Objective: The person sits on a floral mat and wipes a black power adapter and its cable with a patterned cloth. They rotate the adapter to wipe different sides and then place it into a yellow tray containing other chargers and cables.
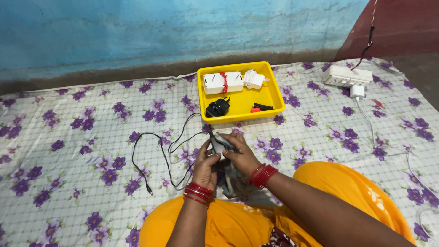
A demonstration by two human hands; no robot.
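Grey cloth pinched between both hands over the near middle of the floral sheet, just short of the yellow tray. Left hand curled around a small dark adapter, thumb and fingers pressed on its side. Right hand laid over the cloth and the adapter's other side, fingers bent and close together, pressing the cloth against it. Red bangles on both wrists. Thin black cable looping from the adapter out to the left across the sheet, ending in a barrel plug toward the near edge. Inside the tray: white rectangular box bound with a red band at the far left corner, white charger with coiled white cord beside it at the far side, black plug adapter at the near left, small red-and-black piece at the near right. Beyond the tray, near the sheet's far right corner: white power strip with a white charger just in front of it, white cord trailing down the right edge. Orange garment across the lap at the near edge. No label legible on any package.
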